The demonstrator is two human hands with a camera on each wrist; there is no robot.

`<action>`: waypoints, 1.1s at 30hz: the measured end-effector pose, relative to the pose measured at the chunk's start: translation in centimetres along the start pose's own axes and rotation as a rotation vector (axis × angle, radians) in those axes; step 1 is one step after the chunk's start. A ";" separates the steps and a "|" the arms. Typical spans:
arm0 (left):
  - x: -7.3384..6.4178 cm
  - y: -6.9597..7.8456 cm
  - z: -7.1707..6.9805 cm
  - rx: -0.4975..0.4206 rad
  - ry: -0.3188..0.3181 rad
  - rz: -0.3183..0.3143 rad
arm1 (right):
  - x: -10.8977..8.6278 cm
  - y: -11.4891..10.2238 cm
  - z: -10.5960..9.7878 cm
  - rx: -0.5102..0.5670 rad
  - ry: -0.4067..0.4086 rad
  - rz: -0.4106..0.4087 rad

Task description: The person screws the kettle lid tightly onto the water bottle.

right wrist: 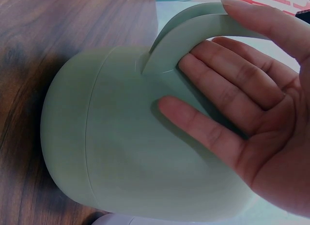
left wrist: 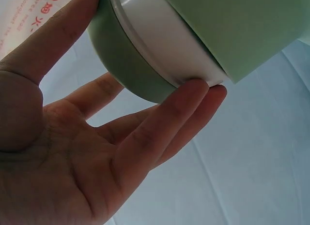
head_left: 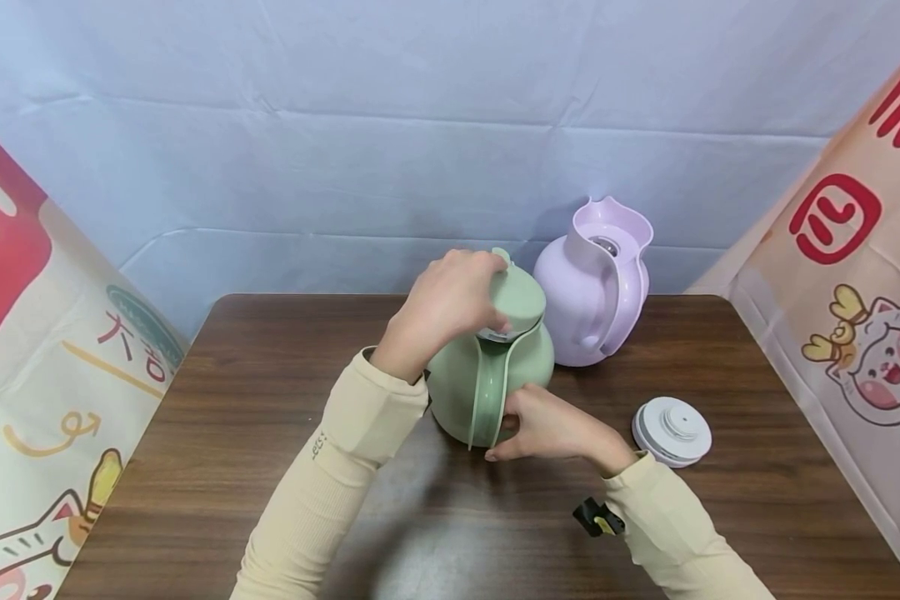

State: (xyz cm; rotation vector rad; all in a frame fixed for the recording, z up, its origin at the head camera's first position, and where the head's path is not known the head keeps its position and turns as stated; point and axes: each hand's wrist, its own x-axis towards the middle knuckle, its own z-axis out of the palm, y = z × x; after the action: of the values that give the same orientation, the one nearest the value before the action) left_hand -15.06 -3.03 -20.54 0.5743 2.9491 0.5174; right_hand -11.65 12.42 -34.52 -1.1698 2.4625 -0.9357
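Observation:
A green vacuum jug (head_left: 450, 387) stands on the table, its handle facing the person. At its mouth, my left hand (head_left: 450, 296) holds the green lid (head_left: 517, 298) by its sides, thumb opposite fingers. The lid's white lower part (left wrist: 160, 41) shows between its green cap and the jug's neck in the left wrist view. My right hand (head_left: 543, 423) is at the lower part of the jug's handle (head_left: 487, 400). In the right wrist view, several fingers (right wrist: 227, 84) reach inside the handle loop and the thumb lies along its outside. One finger extends over the jug's body.
A lilac jug (head_left: 562, 283) without a lid stands behind and right of the green one. A round white stopper (head_left: 672, 429) lies on the brown wooden table (head_left: 270, 417) at the right. Pale cloth (head_left: 345, 167) hangs behind, with printed banners (head_left: 862, 333) at both sides.

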 end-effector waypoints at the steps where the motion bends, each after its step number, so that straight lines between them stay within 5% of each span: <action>1: 0.0 0.0 0.0 -0.002 0.001 0.004 | 0.0 0.0 0.0 0.001 0.000 0.001; 33: 0.1 -0.7 0.1 -0.117 -0.054 -0.061 | 0.0 0.1 0.0 0.002 -0.004 -0.008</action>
State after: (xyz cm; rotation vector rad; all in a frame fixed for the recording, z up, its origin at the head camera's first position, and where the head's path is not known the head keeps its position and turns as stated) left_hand -15.43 -3.59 -20.88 0.4766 2.8522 0.6527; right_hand -11.72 12.44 -34.60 -1.1805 2.4550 -0.9370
